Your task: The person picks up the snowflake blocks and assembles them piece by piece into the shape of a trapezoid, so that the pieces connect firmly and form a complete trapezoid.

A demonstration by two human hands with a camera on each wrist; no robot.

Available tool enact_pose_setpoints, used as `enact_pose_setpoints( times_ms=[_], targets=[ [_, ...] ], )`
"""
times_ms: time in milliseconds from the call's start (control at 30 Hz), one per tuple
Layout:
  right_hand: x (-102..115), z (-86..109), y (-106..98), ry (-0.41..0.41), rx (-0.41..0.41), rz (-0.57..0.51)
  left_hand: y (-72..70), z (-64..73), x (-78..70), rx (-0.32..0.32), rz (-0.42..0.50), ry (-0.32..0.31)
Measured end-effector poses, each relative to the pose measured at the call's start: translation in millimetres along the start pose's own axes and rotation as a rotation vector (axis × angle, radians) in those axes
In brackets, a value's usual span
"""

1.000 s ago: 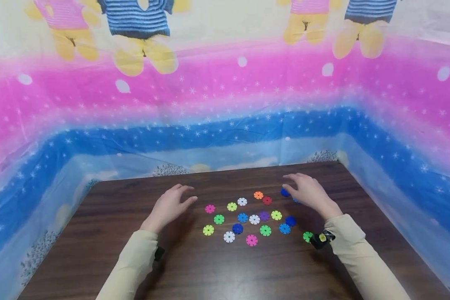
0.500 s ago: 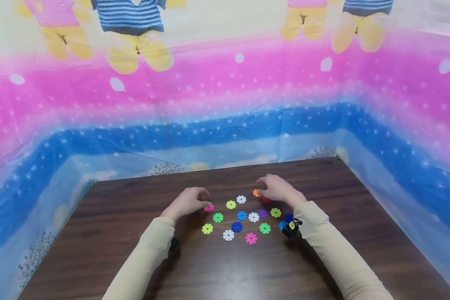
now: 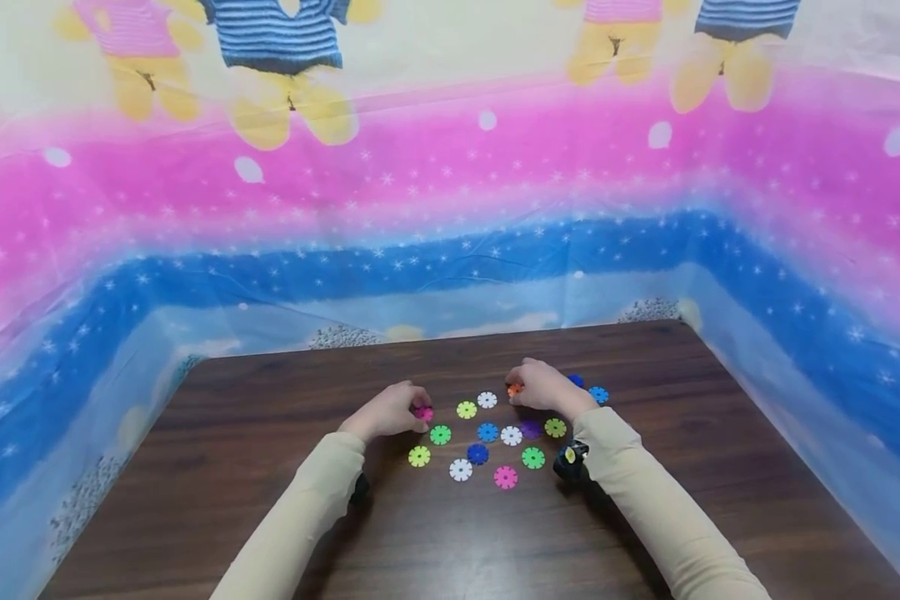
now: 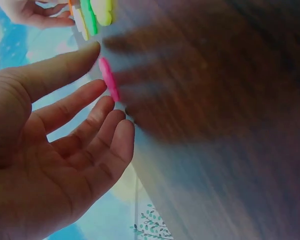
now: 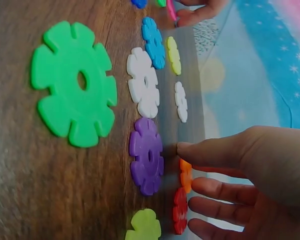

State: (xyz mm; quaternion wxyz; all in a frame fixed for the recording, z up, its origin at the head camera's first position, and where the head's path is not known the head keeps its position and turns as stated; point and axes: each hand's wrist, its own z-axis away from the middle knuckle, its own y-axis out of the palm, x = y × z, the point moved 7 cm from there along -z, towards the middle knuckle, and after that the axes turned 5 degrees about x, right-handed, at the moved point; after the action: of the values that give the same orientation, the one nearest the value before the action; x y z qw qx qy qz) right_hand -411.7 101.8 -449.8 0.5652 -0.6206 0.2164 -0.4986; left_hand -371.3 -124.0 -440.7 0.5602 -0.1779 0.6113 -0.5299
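My left hand reaches down at the left of the scattered discs, fingers bent loosely around a pink notched disc. In the left wrist view, a small gap separates the thumb from that pink disc, and the index fingertip is right at its edge. My right hand is at the far side of the group, its thumb and index finger on either side of an orange notched disc. A red disc lies by the other fingertips of this hand; in the head view the hand hides it.
Flat discs lie between the hands on the dark wooden table: white, purple, green and several others. A light blue disc sits beyond the right hand. A printed cloth hangs behind the table.
Both hands have moved inward and down, the left to the pink disc, the right leftward to the orange one. Blue discs at the far right show again; the right forearm now covers others nearer.
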Motion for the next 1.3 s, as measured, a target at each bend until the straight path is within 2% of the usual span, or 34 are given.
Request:
enact_pose_setpoints(
  times_ms=[233, 467, 567, 833, 1100, 1200, 1300],
  targets=[
    [-8, -2.6, 0, 0.032, -0.002, -0.073, -2.0, -2.7, 1.3, 0.013, 0.032, 0.028],
    [-11, -3.0, -2, 0.09, -0.017, -0.152, -5.7, -6.9, 9.2, 0.054, 0.107, -0.024],
    [-12, -1.2, -1, 0.101, -0.025, -0.185, -4.3, -9.1, 12.9, 0.053, 0.12, -0.036],
    [-16, 3.6, 0, 0.103, -0.097, -0.184, -0.2, -7.6, 12.1, 0.025, 0.191, -0.034],
    [-16, 8.2, 9, 0.075, -0.097, -0.231, 4.3, 1.1, 20.4, 0.019, 0.213, -0.062],
    [-15, 10.3, 7, 0.055, -0.122, -0.271, 1.3, 4.6, 19.1, 0.004, 0.235, -0.042],
    [-11, 13.2, 5, 0.036, -0.126, -0.361, -2.1, 8.4, 17.5, -0.018, 0.249, -0.029]
  ],
)
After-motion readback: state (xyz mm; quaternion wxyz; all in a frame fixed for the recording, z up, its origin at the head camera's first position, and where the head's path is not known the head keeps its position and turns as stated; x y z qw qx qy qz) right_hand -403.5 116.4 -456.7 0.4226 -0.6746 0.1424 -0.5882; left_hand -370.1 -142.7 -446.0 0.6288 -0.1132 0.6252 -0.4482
